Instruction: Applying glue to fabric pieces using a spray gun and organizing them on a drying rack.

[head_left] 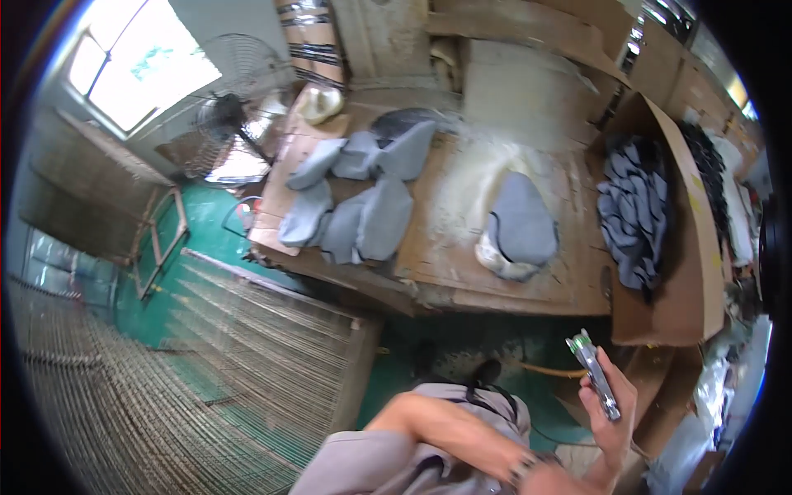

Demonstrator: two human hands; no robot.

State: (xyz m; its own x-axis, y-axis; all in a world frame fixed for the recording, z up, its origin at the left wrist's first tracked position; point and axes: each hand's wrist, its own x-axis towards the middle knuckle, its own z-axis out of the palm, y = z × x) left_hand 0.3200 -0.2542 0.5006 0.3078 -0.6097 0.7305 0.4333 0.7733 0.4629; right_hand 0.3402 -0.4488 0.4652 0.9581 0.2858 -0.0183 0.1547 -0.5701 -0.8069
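Observation:
My right hand (615,408) is raised at the lower right, its fingers closed around a slim silver and dark handheld object (596,375) with a green upper end. What kind of thing it is I cannot make out. My left forearm (462,429) reaches across my body, with a band on the wrist. My left hand (551,480) is low beside the right wrist, partly cut off by the frame, its fingers hidden. On the workbench ahead, a grey fabric cover (521,219) with dark edging lies over a cream-coloured form (499,262).
Several grey padded fabric pieces (384,219) lie at the bench's left. A cardboard box (701,264) holding bundled grey fabric (634,206) stands at the right. A wire rack (264,338) fills the lower left, and a fan (223,115) stands by the window (144,62).

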